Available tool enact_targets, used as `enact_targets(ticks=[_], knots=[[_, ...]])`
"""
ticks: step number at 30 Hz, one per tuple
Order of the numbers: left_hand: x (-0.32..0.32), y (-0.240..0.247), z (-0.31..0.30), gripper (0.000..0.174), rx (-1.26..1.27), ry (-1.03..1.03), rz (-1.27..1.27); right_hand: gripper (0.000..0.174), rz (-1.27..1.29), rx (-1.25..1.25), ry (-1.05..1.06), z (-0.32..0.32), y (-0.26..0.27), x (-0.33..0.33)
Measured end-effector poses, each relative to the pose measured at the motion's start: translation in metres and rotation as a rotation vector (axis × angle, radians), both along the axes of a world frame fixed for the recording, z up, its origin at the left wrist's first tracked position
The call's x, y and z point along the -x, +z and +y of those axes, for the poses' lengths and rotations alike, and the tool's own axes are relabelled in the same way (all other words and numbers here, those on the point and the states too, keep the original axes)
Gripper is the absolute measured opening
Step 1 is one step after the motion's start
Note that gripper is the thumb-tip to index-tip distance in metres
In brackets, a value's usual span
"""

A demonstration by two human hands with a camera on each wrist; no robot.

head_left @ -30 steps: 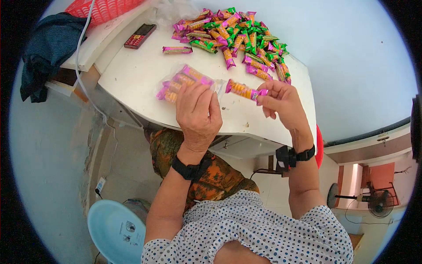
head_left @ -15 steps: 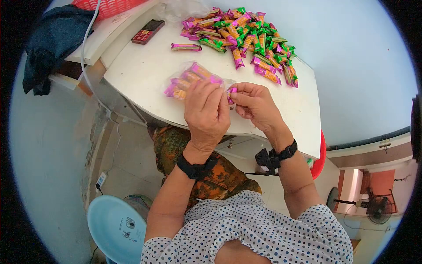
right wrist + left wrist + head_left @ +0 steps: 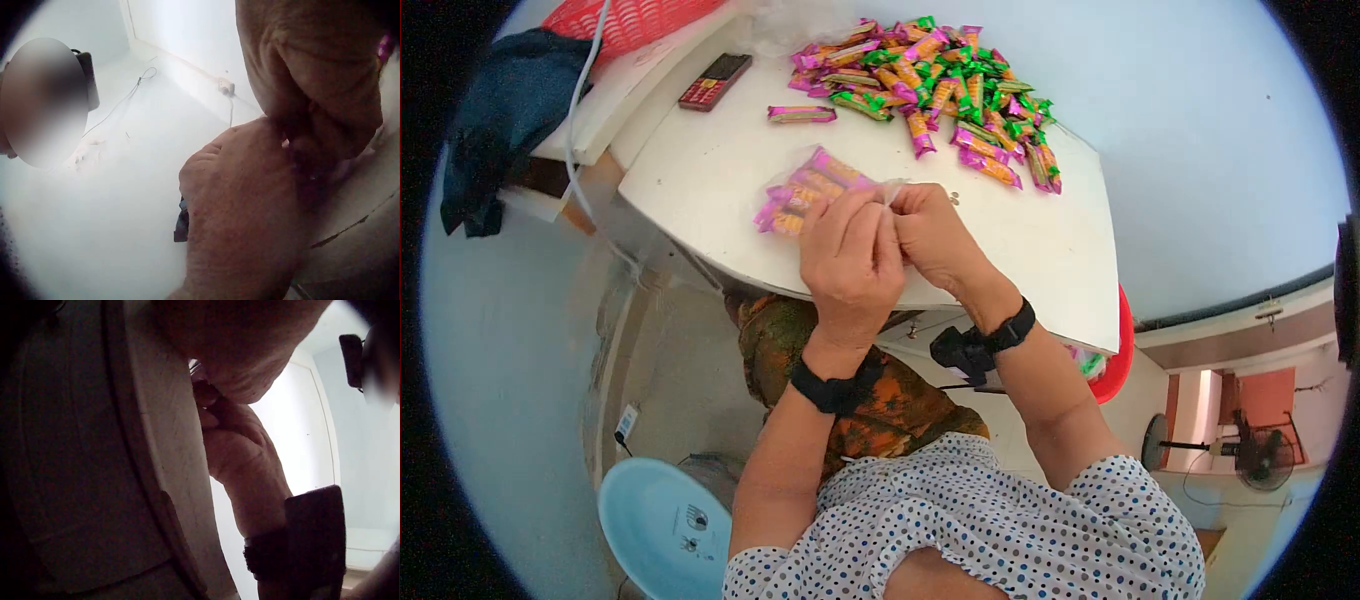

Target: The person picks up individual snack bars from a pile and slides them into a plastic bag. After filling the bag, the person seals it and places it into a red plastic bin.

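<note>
A clear plastic bag [image 3: 776, 186] with several purple-and-orange wrapped snack rolls [image 3: 816, 181] lies over the near part of the table. My left hand [image 3: 852, 245] grips the bag near its mouth, fingers curled over it. Up against it, my right hand [image 3: 940, 238] has curled fingers at the bag's mouth, where a bit of thin plastic [image 3: 891, 190] sticks up between the hands. What lies inside the right fingers is hidden. Both wrist views are dark and show the two hands pressed close together.
A big pile of purple and green wrapped snacks [image 3: 945, 90] covers the back of the white table [image 3: 1040, 245]. One lone snack [image 3: 802, 114] lies left of it, near a mobile phone [image 3: 716, 82]. A red basket [image 3: 635, 22] stands back left; a blue basin [image 3: 665, 530] sits below.
My right hand has moved left to the bag's mouth with a wrapped snack, which is now out of sight. My left hand has stayed on the bag.
</note>
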State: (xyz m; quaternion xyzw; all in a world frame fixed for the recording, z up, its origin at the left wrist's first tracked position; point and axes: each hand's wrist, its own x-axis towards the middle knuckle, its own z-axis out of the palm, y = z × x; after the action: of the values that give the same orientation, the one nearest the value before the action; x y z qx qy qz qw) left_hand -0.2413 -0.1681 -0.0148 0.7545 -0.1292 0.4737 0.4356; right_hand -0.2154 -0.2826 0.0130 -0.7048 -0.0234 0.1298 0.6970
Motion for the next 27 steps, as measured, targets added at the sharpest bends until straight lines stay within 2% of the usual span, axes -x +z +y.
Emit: enact_targets(ticks=[2, 6, 8, 10, 13, 16, 19, 22, 27], knots=[[-0.001, 0.0, -0.002, 0.011, 0.0, 0.011, -0.001, 0.016, 0.074, 0.057, 0.039, -0.005, 0.016, 0.003], [-0.002, -0.005, -0.001, 0.013, -0.016, 0.033, 0.01, 0.023, -0.197, 0.398, -0.04, -0.042, 0.039, 0.004], [0.0, -0.007, -0.002, 0.015, -0.026, 0.04, 0.009, 0.019, -0.312, 0.697, -0.171, -0.073, 0.041, -0.001], [0.0, -0.007, -0.002, 0.016, -0.031, 0.056, -0.008, 0.026, -0.823, 1.268, -0.248, -0.114, 0.025, -0.014], [-0.001, -0.009, -0.002, 0.016, -0.043, 0.064, -0.036, 0.033, -0.706, 1.491, -0.348, -0.145, 0.012, -0.019], [-0.001, -0.009, -0.001, 0.016, -0.024, 0.045, -0.042, 0.036, -0.583, 1.513, -0.246, -0.156, 0.005, -0.027], [0.0, -0.007, -0.001, 0.016, -0.005, 0.027, -0.018, 0.035, -0.421, 1.34, -0.243, -0.152, 0.016, -0.026], [-0.001, -0.007, -0.001, 0.015, -0.017, 0.028, -0.034, 0.021, -0.525, 1.296, -0.219, -0.157, 0.008, -0.029], [-0.002, -0.009, -0.001, 0.015, -0.032, 0.038, -0.023, 0.016, -0.612, 1.212, -0.398, -0.152, 0.02, -0.016]])
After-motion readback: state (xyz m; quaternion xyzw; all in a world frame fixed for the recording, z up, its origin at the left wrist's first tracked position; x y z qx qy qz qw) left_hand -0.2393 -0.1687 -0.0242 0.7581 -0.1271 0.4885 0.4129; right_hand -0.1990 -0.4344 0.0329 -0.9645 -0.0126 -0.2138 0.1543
